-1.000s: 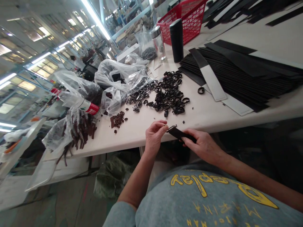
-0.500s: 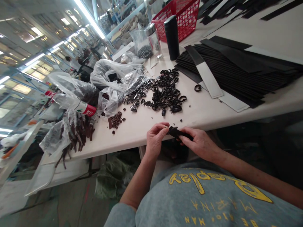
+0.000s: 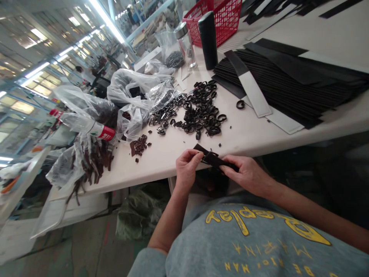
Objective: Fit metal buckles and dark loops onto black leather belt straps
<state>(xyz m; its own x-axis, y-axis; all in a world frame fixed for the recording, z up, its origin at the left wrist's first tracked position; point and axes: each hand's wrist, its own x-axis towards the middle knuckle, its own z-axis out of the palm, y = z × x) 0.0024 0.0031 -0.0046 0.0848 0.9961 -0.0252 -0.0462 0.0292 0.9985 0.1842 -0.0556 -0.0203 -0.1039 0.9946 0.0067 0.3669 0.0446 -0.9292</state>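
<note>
Handheld strap [image 3: 215, 160]: black. Basket [image 3: 227, 25]: red, grid pattern. Flask [image 3: 208, 40]: black. Tabletop [image 3: 161, 157]: off-white. Shirt [image 3: 201, 246]: grey-blue, yellow lettering [image 3: 245, 221]. Loops [image 3: 201, 117]: black. Two-tone strip [image 3: 255, 92]: black, pale grey. Bottle label [image 3: 107, 133]: red. Small pieces [image 3: 140, 145]: dark brown.

My right hand [image 3: 247, 173] covers one end of the black strap [image 3: 215, 160], and my left hand [image 3: 186, 167] hides part of the buckle [image 3: 204, 158]. The top edge cuts off the red basket [image 3: 227, 34]; the brown bits [image 3: 140, 146] are too small to identify.
</note>
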